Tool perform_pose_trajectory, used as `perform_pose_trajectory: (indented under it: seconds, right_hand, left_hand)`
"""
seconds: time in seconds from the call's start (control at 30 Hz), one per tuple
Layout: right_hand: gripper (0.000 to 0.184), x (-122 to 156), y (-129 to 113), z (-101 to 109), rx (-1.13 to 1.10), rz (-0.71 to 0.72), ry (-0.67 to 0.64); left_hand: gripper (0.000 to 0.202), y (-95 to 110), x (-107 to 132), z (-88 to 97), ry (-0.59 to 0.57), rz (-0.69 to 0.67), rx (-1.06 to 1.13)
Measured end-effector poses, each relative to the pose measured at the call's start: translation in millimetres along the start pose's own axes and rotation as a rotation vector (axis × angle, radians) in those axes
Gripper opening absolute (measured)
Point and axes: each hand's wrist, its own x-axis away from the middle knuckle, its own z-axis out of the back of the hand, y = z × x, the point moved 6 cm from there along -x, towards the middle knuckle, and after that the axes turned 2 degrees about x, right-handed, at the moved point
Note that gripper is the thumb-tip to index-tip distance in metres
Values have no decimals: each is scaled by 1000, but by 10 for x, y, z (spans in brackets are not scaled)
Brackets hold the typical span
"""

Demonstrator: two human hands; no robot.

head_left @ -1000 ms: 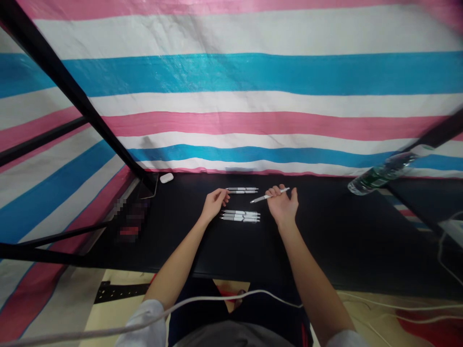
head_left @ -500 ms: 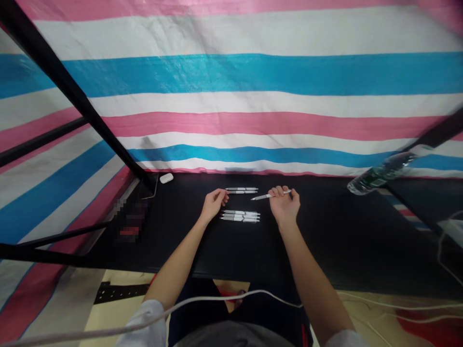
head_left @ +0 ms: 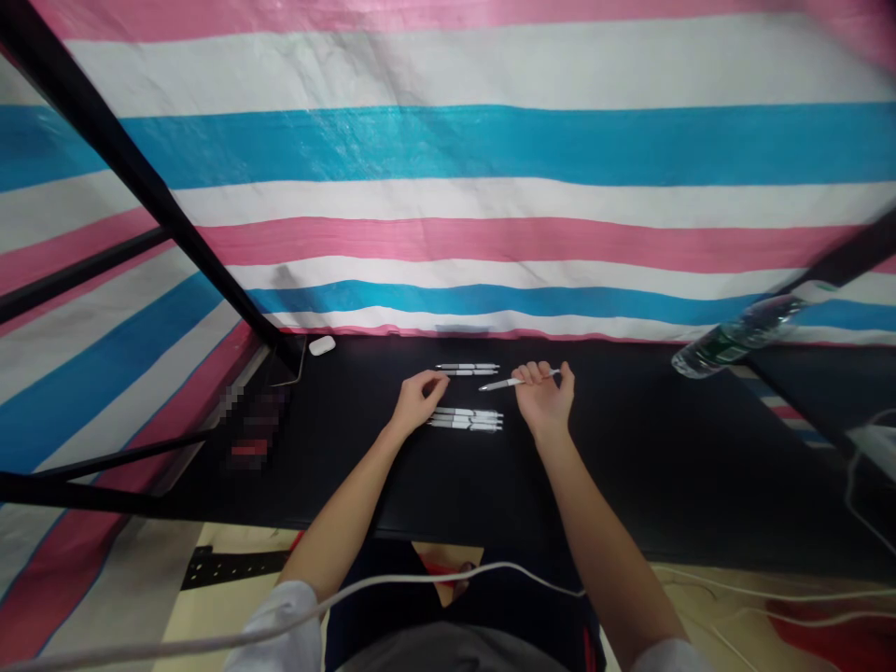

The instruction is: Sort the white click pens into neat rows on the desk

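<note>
A right hand (head_left: 544,403) holds a white pen (head_left: 508,384) above the black table (head_left: 630,467).

In the head view, the right fingers (head_left: 533,373) curl around the pen's middle, and its tip pokes out to the left. The left fingers (head_left: 428,382) are loosely bent and seem to hold nothing. The left hand (head_left: 418,399) rests near two pens (head_left: 468,369) and a little row of pens (head_left: 466,420). Each pen looks light, stiff and a bit slippery, so the middle looks best to hold.

Makeshift booth, not a regular room, 3-colour striped tarpaulin (head_left: 490,145) forming walls, black metal frame (head_left: 140,182) holding it up, black tabletop (head_left: 630,467) inside, plastic water bottle (head_left: 742,334) at right, white cable (head_left: 434,576) trailing.
</note>
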Motion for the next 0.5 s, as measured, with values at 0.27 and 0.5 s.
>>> perform_pose_trajectory:
  seconds: [0.27,0.5]
  right_hand:
    - [34,99,291,-234,56,-110,-133]
    - [22,62,361,-130,403,-50,-178]
  left_hand:
    - [35,238,102,-244,-242,-186,-61]
    - [20,182,54,-166,-197,-160,-157]
